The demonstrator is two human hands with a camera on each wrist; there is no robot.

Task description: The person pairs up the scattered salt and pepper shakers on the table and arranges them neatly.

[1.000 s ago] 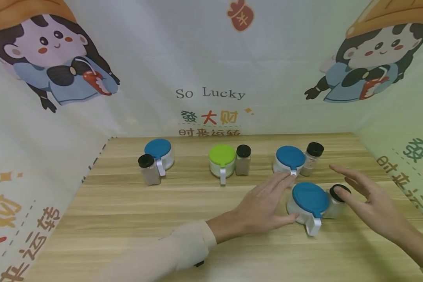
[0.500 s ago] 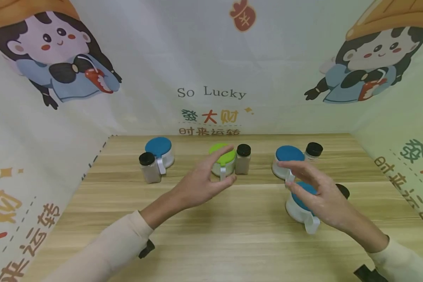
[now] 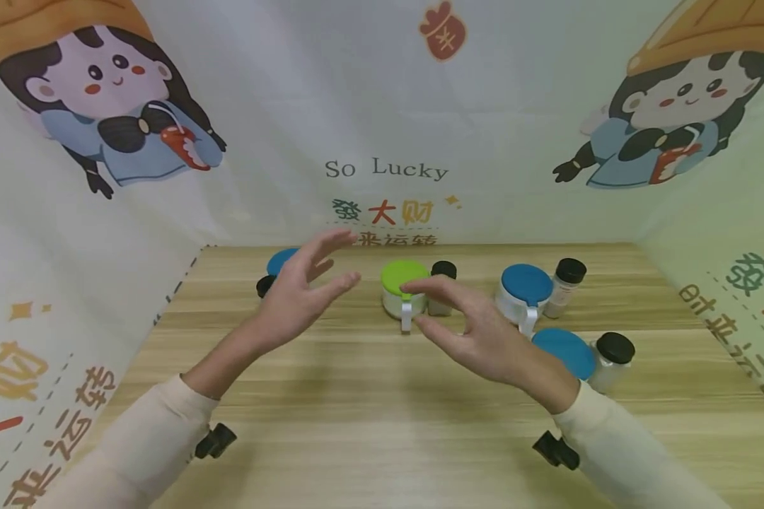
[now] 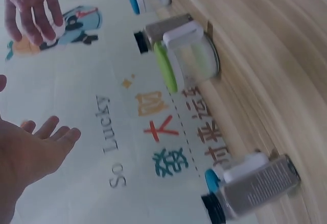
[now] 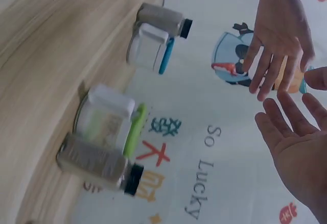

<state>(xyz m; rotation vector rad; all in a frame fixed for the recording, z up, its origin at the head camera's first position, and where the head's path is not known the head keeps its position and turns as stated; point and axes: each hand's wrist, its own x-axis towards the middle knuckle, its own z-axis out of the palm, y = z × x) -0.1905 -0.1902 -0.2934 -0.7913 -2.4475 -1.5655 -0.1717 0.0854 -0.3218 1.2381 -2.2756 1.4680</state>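
Observation:
My left hand (image 3: 296,297) hovers above the table with fingers loosely bent, holding nothing. It partly hides a blue-lidded jar (image 3: 283,260) and a black-capped bottle (image 3: 264,285) at the left. My right hand (image 3: 477,332), also holding nothing, is in the air in front of the green-lidded jar (image 3: 404,277). Beside that jar stands another black-capped bottle (image 3: 443,270), partly covered by the right hand. Both hands appear raised off the table in the left wrist view, where the green-lidded jar (image 4: 191,60) shows its white handle.
Farther right, a blue-lidded jar (image 3: 525,284) stands with a black-capped bottle (image 3: 566,286). Nearer, another blue-lidded jar (image 3: 563,352) sits by a bottle (image 3: 613,357), partly behind the right forearm. A printed cloth (image 3: 382,106) rises behind the wooden table (image 3: 382,438).
Both hands have moved left, away from the near right jar and bottle. The left hand passed in front of the green-lidded jar. The jars and bottles stay in place.

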